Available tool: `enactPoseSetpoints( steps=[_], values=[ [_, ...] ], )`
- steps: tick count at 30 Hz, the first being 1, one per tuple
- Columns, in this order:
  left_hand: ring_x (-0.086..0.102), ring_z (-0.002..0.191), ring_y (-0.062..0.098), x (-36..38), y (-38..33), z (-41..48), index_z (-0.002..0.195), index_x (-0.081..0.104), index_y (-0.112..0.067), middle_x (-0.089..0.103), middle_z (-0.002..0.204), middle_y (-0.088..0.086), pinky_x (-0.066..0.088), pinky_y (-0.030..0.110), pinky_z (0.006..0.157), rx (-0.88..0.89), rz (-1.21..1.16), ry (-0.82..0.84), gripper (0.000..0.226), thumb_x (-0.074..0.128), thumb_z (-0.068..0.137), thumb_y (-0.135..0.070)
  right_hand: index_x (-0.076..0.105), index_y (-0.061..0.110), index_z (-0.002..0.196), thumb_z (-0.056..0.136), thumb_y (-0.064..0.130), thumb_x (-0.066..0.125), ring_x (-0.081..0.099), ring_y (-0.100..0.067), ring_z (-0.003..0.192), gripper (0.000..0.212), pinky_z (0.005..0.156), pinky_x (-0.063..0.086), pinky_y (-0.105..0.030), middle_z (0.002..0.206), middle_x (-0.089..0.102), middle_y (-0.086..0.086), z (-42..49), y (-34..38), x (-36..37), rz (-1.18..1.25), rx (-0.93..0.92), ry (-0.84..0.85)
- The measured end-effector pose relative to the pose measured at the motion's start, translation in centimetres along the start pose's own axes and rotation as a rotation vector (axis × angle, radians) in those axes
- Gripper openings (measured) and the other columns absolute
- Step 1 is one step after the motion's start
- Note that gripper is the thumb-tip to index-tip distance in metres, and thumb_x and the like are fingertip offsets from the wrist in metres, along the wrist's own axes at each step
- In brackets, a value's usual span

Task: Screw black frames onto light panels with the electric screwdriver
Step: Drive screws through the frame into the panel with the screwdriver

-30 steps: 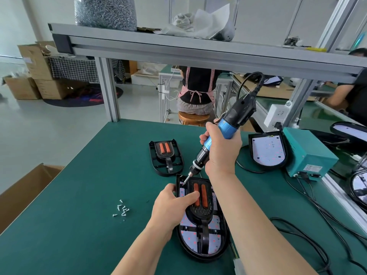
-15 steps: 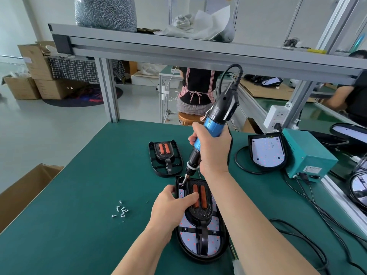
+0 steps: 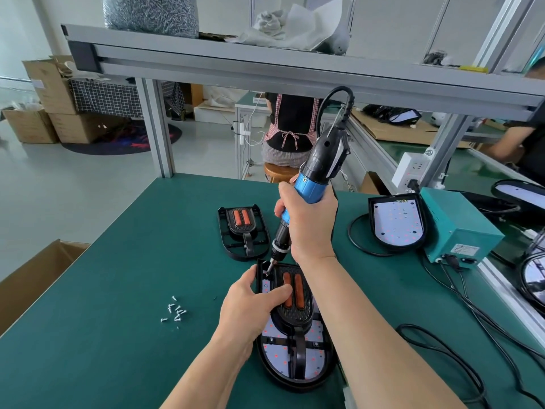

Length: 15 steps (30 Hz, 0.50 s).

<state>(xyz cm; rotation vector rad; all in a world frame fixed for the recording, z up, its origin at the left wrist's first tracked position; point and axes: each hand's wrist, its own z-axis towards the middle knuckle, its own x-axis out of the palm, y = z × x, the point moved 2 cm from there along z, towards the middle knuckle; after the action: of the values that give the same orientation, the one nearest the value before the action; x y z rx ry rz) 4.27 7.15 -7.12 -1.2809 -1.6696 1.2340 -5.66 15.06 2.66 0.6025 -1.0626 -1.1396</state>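
Note:
A light panel with a black frame (image 3: 295, 329) on it lies on the green table near me. My left hand (image 3: 250, 308) grips the frame's upper left edge, thumb across the frame by its two orange strips. My right hand (image 3: 309, 222) grips the blue and black electric screwdriver (image 3: 312, 178), held steeply. Its bit tip touches the frame's top left corner, just above my left fingers. A second black frame (image 3: 243, 231) lies farther back. A bare light panel (image 3: 396, 222) sits to the right.
Several loose screws (image 3: 175, 311) lie on the table (image 3: 118, 290) to the left. A teal power box (image 3: 460, 225) with black cables (image 3: 472, 320) stands at the right. An aluminium shelf beam (image 3: 265, 66) runs overhead. A cardboard box (image 3: 32, 276) stands off the table's left edge.
My right hand has swung the screwdriver left and more upright, and its bit has come down onto the frame's top left corner. My left hand has stayed on the frame.

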Motion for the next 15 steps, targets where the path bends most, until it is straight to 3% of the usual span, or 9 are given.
enactPoseSetpoints(
  steps=[4,9,13,15],
  values=[
    [0.066,0.115,0.016,0.0,0.2,0.2,0.149,0.044,-0.029,0.068,0.127,-0.01,0.049,0.041,0.106,-0.015,0.0,0.0,0.103,0.084,0.055,-0.045,0.052,0.009,0.084,0.075,0.004,0.065,0.05,-0.014,0.044,0.017,0.05,0.047,-0.026,0.058,0.054,0.006,0.1,-0.4,0.1,-0.004,0.019,0.019],
    [0.072,0.099,0.009,0.1,0.3,0.1,0.137,0.055,-0.025,0.075,0.106,-0.016,0.054,0.037,0.098,-0.015,0.012,0.008,0.078,0.085,0.066,-0.037,0.052,0.011,0.082,0.076,0.004,0.065,0.049,-0.017,0.045,0.016,0.052,0.047,-0.029,0.056,0.051,-0.001,0.2,-0.6,-0.2,0.009,0.039,0.064],
    [0.07,0.107,0.014,0.1,0.1,0.1,0.144,0.049,-0.028,0.073,0.118,-0.011,0.052,0.04,0.102,-0.017,0.019,0.024,0.093,0.083,0.059,-0.044,0.051,0.013,0.086,0.075,0.009,0.068,0.053,-0.016,0.048,0.021,0.054,0.05,-0.025,0.059,0.054,-0.006,0.1,-0.6,-1.0,0.036,0.107,0.031],
    [0.071,0.103,0.009,0.1,0.0,0.0,0.146,0.047,-0.027,0.074,0.112,-0.015,0.053,0.035,0.098,-0.019,0.011,0.028,0.094,0.084,0.062,-0.042,0.052,0.014,0.088,0.075,0.009,0.07,0.054,-0.017,0.049,0.023,0.056,0.051,-0.026,0.056,0.056,-0.003,0.2,-0.4,-1.6,0.078,0.146,0.004]
  ],
)
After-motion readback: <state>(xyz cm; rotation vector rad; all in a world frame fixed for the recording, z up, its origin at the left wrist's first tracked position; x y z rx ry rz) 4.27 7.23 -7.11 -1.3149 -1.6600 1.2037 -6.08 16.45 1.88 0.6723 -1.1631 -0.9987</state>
